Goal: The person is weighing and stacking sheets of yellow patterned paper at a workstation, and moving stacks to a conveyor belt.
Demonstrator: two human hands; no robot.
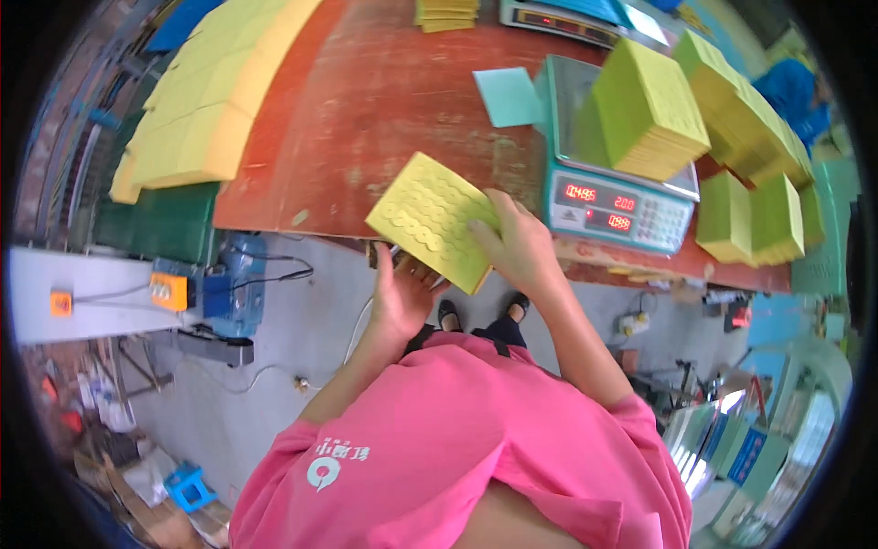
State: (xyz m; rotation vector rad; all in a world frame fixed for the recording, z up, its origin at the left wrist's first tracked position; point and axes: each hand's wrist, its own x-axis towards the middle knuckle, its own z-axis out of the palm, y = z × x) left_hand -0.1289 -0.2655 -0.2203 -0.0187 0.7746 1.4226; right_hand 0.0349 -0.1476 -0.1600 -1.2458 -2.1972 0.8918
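Observation:
A stack of yellow paper sheets [428, 220] with rows of pressed round marks is held tilted at the table's front edge. My right hand [519, 245] grips its right side, thumb lying across the top sheet and the other fingers along the far edge. Just below the stack's lower left edge is my left hand [402, 297], palm up, its thumb raised apart from the fingers. Some of its fingertips are hidden by the paper. To the right, a teal digital scale [622, 209] with lit red digits carries a tall block of yellow-green sheets [649, 110].
The worn red table [329, 119] also bears a long row of yellow paper bundles [206, 110] at left, more bundles [732, 215] at right and a pale blue-green sheet [508, 97] beside the scale. A second scale [562, 23] stands behind. An orange socket box [168, 291] sits at lower left.

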